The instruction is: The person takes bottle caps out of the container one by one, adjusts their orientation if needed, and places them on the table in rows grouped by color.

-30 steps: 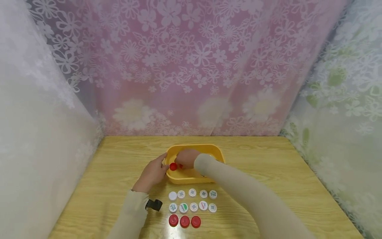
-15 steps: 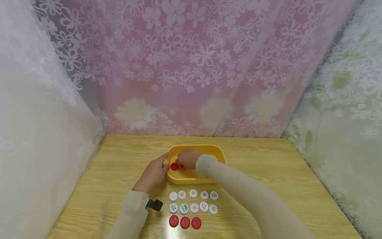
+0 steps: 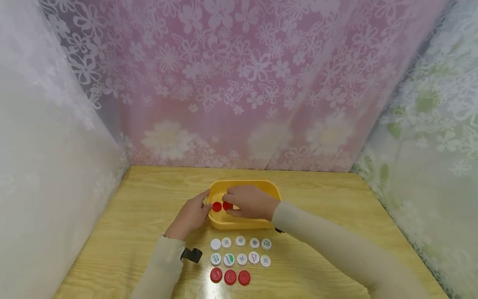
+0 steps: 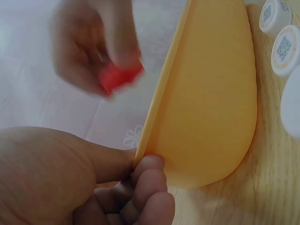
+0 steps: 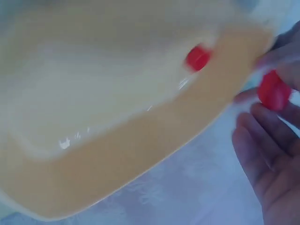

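My left hand (image 3: 189,218) grips the left end of a yellow plastic tray (image 3: 239,226), its thumb and curled fingers pinching the rim in the left wrist view. Over the tray, my right hand (image 3: 251,202) pinches a red bottle cap (image 4: 121,77) between thumb and fingers. That cap is lifted above the rim in the left wrist view, where the hand is blurred. A second red bottle cap (image 3: 217,207) lies on the tray floor near its left end. The right hand and forearm hide part of the tray's right half.
In front of the tray, two rows of white bottle caps (image 3: 242,259) lie on the wooden table (image 3: 321,187). Nearest me is a row of three red caps (image 3: 230,277). Flowered curtains (image 3: 239,83) enclose the table at the back and sides.
My right hand has risen from the tray floor and shifted right, and the red cap in its fingers now shows. The left hand keeps its place on the rim.
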Demonstrator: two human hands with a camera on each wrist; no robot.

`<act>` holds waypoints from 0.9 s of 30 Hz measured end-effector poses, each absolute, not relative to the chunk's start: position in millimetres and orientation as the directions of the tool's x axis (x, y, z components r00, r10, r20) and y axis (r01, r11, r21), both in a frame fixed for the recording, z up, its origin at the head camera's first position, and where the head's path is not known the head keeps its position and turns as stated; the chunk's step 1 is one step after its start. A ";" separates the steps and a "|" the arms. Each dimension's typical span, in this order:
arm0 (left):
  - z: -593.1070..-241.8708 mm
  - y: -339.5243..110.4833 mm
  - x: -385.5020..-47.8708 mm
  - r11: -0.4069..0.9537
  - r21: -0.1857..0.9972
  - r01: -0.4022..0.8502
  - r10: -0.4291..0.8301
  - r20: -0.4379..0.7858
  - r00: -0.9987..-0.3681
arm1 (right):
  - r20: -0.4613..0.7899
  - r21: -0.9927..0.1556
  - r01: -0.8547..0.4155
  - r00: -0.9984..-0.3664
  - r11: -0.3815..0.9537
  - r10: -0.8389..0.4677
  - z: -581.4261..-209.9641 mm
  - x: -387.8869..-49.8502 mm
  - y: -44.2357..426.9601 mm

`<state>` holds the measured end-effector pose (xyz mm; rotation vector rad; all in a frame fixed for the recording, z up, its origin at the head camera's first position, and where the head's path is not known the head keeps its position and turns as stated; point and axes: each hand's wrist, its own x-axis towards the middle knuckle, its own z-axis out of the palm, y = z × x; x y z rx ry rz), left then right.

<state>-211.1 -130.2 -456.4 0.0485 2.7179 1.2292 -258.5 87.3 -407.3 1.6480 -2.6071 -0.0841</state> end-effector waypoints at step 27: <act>-454.1 -130.2 -209.5 0.655 0.753 -0.065 0.084 -0.158 -0.984 | -0.058 0.157 -0.987 -0.037 0.027 -0.998 -463.5 -144.9 184.3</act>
